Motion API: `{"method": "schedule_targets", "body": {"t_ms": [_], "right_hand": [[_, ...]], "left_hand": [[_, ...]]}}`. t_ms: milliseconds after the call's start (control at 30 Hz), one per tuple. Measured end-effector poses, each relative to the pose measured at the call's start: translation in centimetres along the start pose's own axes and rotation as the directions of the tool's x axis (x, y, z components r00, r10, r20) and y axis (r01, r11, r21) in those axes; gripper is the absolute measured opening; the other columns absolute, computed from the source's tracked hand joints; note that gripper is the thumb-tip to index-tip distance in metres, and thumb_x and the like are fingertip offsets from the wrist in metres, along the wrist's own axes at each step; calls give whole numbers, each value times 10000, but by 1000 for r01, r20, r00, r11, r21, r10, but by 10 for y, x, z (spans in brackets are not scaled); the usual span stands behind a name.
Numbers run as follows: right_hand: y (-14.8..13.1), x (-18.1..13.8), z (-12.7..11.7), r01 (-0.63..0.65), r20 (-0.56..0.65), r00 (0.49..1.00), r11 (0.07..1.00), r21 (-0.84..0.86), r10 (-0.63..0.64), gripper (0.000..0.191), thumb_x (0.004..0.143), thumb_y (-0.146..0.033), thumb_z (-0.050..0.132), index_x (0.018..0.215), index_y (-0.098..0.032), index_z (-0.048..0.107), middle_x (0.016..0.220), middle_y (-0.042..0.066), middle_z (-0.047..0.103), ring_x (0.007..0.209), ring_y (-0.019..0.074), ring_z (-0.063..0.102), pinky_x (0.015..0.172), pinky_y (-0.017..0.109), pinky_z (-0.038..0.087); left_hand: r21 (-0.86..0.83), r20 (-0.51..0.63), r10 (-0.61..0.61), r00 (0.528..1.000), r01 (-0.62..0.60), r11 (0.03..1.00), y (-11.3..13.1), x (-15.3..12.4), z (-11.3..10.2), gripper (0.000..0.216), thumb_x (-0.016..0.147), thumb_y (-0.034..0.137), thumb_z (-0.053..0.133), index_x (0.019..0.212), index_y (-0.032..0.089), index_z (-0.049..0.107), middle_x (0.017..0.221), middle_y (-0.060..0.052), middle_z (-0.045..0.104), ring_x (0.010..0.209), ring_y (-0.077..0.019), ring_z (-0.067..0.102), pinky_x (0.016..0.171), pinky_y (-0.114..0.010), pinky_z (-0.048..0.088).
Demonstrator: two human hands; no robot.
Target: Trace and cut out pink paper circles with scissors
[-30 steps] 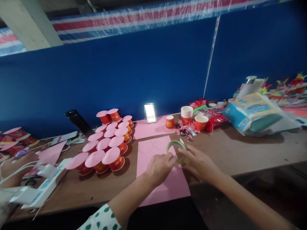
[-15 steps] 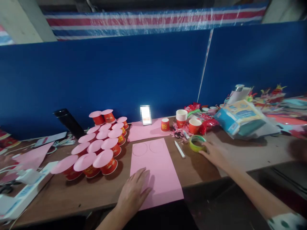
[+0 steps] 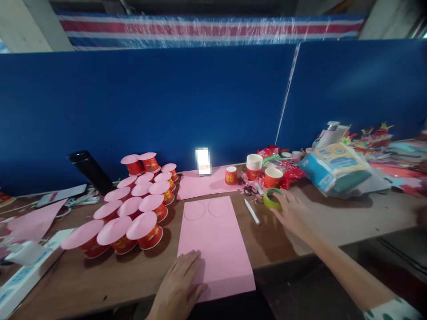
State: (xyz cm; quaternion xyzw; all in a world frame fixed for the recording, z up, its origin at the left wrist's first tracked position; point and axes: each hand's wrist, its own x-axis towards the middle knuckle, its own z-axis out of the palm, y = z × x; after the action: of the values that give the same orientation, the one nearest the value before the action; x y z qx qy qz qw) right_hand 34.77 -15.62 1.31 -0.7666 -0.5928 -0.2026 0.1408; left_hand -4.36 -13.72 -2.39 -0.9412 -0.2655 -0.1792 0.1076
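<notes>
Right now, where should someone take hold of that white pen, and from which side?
Probably mid-barrel on the white pen, from above, pinching across its long sides: it is slim and lies flat on the table, with space on both sides, between the pink sheet and tape roll.

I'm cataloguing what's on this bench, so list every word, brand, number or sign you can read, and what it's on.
No text reads clearly.
Lone red cup: gold mark, too blurred.
Blue-and-yellow pack: print too small.
Red packet: pale marks, too blurred.
Power strip: blue markings, too small.
Lit screen: pixelated, nothing legible.
Pink sheet under the left hand: two drawn circles, no writing visible.
</notes>
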Motion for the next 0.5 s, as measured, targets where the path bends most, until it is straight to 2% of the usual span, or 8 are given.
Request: {"method": "schedule_targets", "body": {"t_ms": [133, 200, 367, 500], "right_hand": [[-28, 14, -6, 205, 16, 978, 974, 93, -208, 312, 824, -254, 444, 1124, -204, 512, 1138, 87, 543, 1079, 242, 439, 903, 361, 337], [-38, 27, -3, 232, 61, 969, 969, 88, -238, 257, 826, -259, 447, 1053, -193, 551, 1065, 89, 579, 1054, 239, 451, 907, 358, 329], [-53, 58, 5, 246, 237, 941, 969, 14, -242, 249, 817, -264, 462, 1007, -147, 574, 943, 123, 627, 982, 254, 499, 848, 351, 357], [-53, 80, 11, 149, 391, 913, 987, -54, -116, 248, 833, -172, 393, 964, -125, 599, 938, 152, 635, 971, 275, 526, 778, 342, 390]], "left_hand": [[52, -43, 41, 998, -39, 998, -4, 0, 0, 446, 751, 398, 550, 1148, 196, 518, 1189, -72, 552, 1065, -217, 521, 863, -351, 479], [72, -79, 69, 994, -64, 995, -7, 0, 2, 435, 746, 393, 550, 1131, 191, 533, 1166, -73, 569, 1036, -210, 540, 835, -329, 491], [121, -192, 149, 970, -127, 984, -15, -1, 14, 409, 747, 428, 526, 1078, 193, 571, 1097, -63, 612, 977, -187, 575, 776, -284, 505], [174, -202, 154, 967, -120, 977, -16, -3, 19, 408, 744, 450, 524, 1063, 203, 585, 1086, -48, 621, 963, -180, 583, 757, -276, 508]]}}
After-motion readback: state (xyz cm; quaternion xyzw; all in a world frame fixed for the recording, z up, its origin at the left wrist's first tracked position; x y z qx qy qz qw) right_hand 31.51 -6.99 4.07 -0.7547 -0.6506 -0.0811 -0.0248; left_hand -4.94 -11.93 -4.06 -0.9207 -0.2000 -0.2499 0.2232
